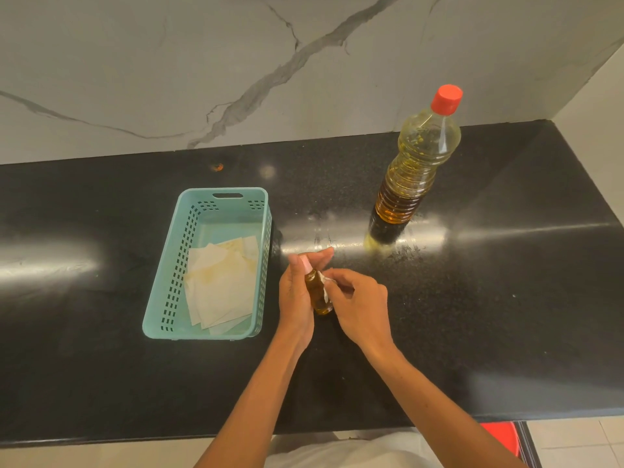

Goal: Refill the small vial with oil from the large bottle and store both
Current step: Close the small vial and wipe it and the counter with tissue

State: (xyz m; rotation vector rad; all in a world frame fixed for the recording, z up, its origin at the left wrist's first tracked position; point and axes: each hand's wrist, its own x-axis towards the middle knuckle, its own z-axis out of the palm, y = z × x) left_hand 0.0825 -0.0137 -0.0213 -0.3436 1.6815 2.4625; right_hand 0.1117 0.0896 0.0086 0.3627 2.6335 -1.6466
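My left hand (pixel 297 292) holds the small vial (pixel 317 295) of amber oil with a pale pink cap, just above the black counter near the middle. My right hand (pixel 361 302) pinches a small white piece of tissue (pixel 326 285) against the vial's side. The large oil bottle (pixel 415 167) with a red cap stands upright, capped, on the counter behind and to the right of my hands. A teal plastic basket (pixel 169 288) lies to the left of my hands.
Several stained paper napkins (pixel 223 285) lie in the basket. Oily smears (pixel 337 238) shine on the black counter (pixel 506 298) in front of the bottle. A marble wall (pixel 202 79) backs the counter. A red object (pixel 499 437) shows below the counter's front edge.
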